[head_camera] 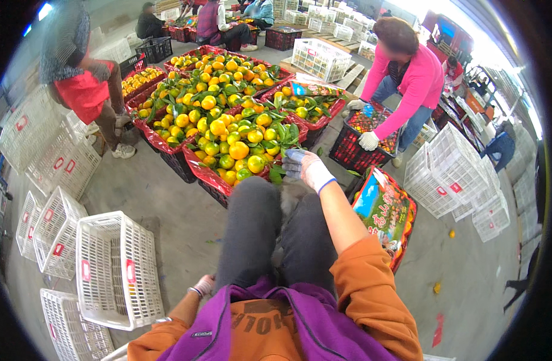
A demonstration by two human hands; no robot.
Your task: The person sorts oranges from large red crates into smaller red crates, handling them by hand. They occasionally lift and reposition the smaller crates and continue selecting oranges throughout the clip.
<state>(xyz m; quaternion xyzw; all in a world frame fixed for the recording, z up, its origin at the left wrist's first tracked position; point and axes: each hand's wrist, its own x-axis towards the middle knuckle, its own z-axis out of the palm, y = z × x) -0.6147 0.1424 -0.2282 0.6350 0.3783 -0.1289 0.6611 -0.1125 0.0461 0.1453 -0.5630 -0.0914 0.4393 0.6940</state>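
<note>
My right hand (pixel 308 168) wears a white glove with blue-grey fingers. It is stretched out over my knees at the leafy right edge of a heap of green-orange mandarins (pixel 238 150). Green leaves (pixel 286 135) are right by its fingertips; whether the fingers grip any is unclear. Those mandarins fill a dark crate (pixel 217 193) lined with red plastic film (pixel 197 169). My left hand (pixel 205 285), also gloved, is low beside my left thigh, its fingers mostly hidden. To the right of my legs, a fruit crate lies under a printed plastic cover (pixel 380 212).
A person in pink bends over a black crate (pixel 362 140) of wrapped fruit. Another person (pixel 82 67) sits at the left. White plastic crates (pixel 118 270) stand at my left, with more stacked crates (pixel 456 167) at right. A loose orange fruit (pixel 452 233) lies on the floor.
</note>
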